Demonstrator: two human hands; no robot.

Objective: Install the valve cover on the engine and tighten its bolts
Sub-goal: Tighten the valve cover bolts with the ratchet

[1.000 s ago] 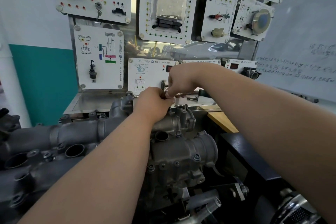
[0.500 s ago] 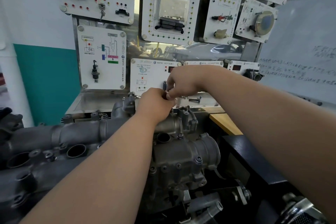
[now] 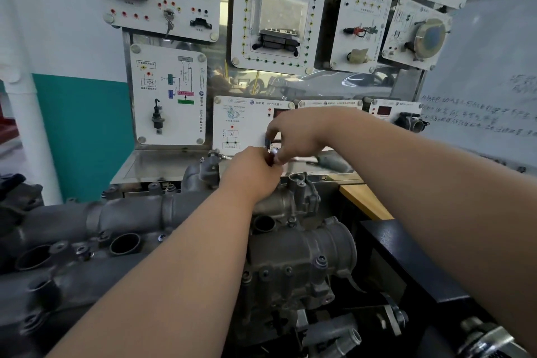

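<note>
Hands meet just above the middle of the frame, over the far top edge of the grey engine (image 3: 290, 256), which fills the centre and lower left. The right hand (image 3: 293, 136) pinches a small shiny metal piece (image 3: 274, 150) between its fingertips. The left hand (image 3: 252, 171) is curled with its back to the camera and touches those fingertips; whether it grips anything cannot be told. A dark-handled tool (image 3: 331, 162) lies just right of the hands on a metal shelf (image 3: 162, 163), below white panels (image 3: 279, 17).
</note>
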